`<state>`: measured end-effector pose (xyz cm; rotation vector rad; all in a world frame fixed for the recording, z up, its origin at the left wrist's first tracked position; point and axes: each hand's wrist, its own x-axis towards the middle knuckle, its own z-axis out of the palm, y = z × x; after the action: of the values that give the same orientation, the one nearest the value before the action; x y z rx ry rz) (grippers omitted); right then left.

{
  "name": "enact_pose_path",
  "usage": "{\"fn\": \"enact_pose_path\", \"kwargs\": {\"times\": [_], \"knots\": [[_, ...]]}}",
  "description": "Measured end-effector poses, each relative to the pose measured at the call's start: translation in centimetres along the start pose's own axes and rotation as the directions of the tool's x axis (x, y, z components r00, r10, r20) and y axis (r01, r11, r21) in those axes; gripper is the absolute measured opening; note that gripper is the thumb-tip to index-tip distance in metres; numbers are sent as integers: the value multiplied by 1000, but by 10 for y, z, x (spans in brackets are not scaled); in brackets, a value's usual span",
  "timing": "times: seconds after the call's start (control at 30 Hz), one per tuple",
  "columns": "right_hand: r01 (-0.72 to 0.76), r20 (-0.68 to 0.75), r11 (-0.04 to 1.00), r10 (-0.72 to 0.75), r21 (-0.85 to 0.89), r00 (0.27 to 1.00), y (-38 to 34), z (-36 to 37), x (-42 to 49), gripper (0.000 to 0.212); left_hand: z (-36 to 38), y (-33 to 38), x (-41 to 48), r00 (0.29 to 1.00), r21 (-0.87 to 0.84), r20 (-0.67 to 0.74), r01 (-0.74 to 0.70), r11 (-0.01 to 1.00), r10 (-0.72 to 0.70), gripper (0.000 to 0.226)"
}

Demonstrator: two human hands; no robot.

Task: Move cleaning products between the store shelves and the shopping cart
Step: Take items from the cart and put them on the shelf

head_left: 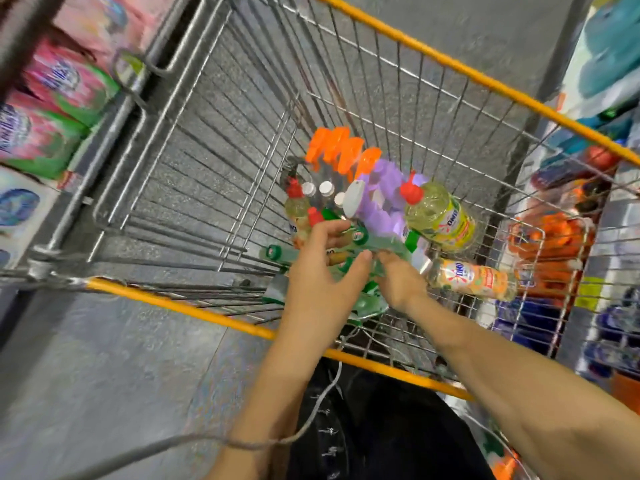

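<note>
Green bottle (391, 244) in cart (173, 304): left hand (322, 275) grips it; right hand (401, 285) grasp unclear.

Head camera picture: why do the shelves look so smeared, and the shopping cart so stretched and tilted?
Head view: motion blur smears the pink-and-green detergent packs on the left shelf and the orange-capped spray bottles; the wide-angle lens stretches and tilts the wire cart with its orange rim; the left hand and right hand at the green plastic pouch look sharper.
</note>
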<state>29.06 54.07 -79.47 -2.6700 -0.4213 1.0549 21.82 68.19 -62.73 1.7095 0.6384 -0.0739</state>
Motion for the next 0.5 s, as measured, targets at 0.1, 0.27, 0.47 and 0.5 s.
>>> {"fn": "enact_pose_path", "kwargs": {"times": [0.1,0.27,0.47,0.5], "knots": [[-30,-47,999,28,-44,998,0,5,4,28,-3,0,1,1000,-4,4,-1,1000,1,28],[-46,-127,982,70,186,989,-1,-2,-9,29,-10,-1,0,1000,23,-2,-5,1000,5,22],[87,-315,900,57,427,947,-3,-54,-64,28,-20,7,-4,998,33,3,-60,998,60,22],[133,-351,869,49,477,935,-5,-65,-79,25,-21,10,-5,997,36,6,-76,996,76,22]]}}
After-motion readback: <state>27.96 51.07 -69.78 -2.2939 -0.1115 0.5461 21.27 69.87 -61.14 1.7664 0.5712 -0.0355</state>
